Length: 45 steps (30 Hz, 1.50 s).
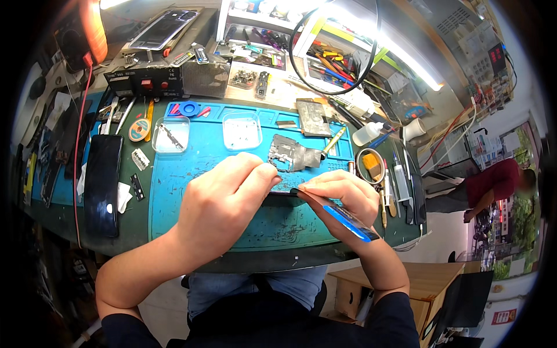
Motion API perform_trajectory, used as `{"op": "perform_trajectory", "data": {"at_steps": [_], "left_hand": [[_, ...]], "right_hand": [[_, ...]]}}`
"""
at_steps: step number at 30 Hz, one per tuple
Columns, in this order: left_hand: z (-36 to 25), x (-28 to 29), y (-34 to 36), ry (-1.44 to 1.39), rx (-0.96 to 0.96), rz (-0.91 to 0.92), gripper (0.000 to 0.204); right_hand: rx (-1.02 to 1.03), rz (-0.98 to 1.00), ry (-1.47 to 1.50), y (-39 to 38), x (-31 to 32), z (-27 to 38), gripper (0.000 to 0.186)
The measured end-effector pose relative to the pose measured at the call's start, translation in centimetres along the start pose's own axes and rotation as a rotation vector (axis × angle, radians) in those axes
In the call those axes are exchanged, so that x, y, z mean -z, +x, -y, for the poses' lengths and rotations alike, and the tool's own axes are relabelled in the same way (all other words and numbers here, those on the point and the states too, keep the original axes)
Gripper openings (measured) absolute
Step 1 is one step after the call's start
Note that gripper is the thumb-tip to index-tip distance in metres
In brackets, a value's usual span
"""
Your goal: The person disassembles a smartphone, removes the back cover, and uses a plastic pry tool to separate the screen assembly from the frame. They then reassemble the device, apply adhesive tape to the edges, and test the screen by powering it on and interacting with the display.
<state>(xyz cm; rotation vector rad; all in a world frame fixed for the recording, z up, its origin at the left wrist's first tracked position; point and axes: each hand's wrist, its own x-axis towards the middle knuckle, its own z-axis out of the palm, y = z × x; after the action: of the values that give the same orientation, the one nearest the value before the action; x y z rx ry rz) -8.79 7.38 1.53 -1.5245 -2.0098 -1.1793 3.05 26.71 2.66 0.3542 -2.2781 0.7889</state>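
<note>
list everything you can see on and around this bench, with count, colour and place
work mat: 1, blue, centre of the bench
clear dishes: 2, transparent, back of mat
tape roll: 1, blue, mat's back left corner
metal plate: 1, grey, just beyond the hands
phone: 1, black, left of mat
squeeze bottle: 1, white, right of mat
power unit: 1, black, back left
person in red top: 1, far right
pry tool: 1, blue, in right hand
left hand: pinching a dark flat part at mat centre
right hand: holding the tool against it
</note>
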Motion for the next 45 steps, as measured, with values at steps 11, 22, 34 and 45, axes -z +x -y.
{"op": "perform_trajectory", "data": {"at_steps": [11, 22, 34, 45], "left_hand": [[-0.3, 0.3, 0.0, -0.044, 0.021, -0.003, 0.02], [5.1, 8.9, -4.4, 0.128, 0.5, -0.123, 0.016], [1.5, 5.6, -5.1, 0.008, 0.429, 0.202, 0.048], [1.5, 0.5, -0.1, -0.973, 0.796, -0.21, 0.033]], "right_hand": [[0.025, 0.065, 0.007, 0.3, -0.2, -0.2, 0.025], [-0.179, 0.019, 0.11, -0.6, -1.7, 0.6, 0.012], [-0.31, 0.031, 0.153, -0.6, -1.3, -0.2, 0.013], [-0.913, -0.313, 0.797, -2.6, -1.3, 0.2, 0.027]]}}
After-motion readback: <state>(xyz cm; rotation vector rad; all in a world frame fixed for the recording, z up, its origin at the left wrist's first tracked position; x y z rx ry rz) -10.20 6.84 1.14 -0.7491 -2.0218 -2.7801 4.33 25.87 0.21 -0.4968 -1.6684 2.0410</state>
